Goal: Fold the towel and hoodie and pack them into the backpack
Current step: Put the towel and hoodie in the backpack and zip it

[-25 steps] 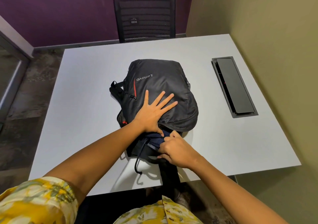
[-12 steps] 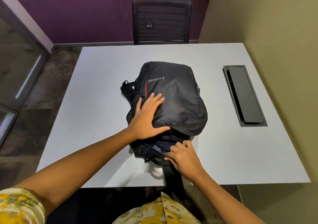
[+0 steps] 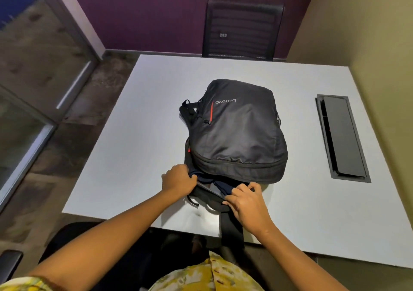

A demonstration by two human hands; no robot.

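- Backpack [image 3: 237, 132] lies flat on the white counter [image 3: 138, 139], front panel up, its open mouth turned toward the person at the near edge.
- Dark navy cloth [image 3: 209, 179] shows in the mouth, between the two hands; it is already mostly inside, so I judge the packing to be nearly done.
- Whether that cloth is the hoodie or the towel cannot be told; only one dark fabric is visible, and the rest of the load is hidden by the bulging bag.
- No towel or hoodie lies loose anywhere on the counter, which suggests both are folded and stowed.
- Left hand [image 3: 178, 180] sits at the left corner of the opening, its grip clenched on the rim of the bag and the navy cloth there.
- Right hand [image 3: 247, 198] is at the right of the opening, fingers curled in a pinch on the lower edge of the bag, just above the black strap [image 3: 231, 228] that hangs over the counter's edge.
- What seems left: tuck the last visible cloth under the top flap, then draw the zip closed around the mouth. The zip pull itself is not visible.
- Risk, as I judge it: the full bag leaves the two rims gaping, and cloth may catch in the zip teeth.
- Recessed cable tray [image 3: 342, 137] and the chair [image 3: 242, 31] beyond stand well apart from the work.
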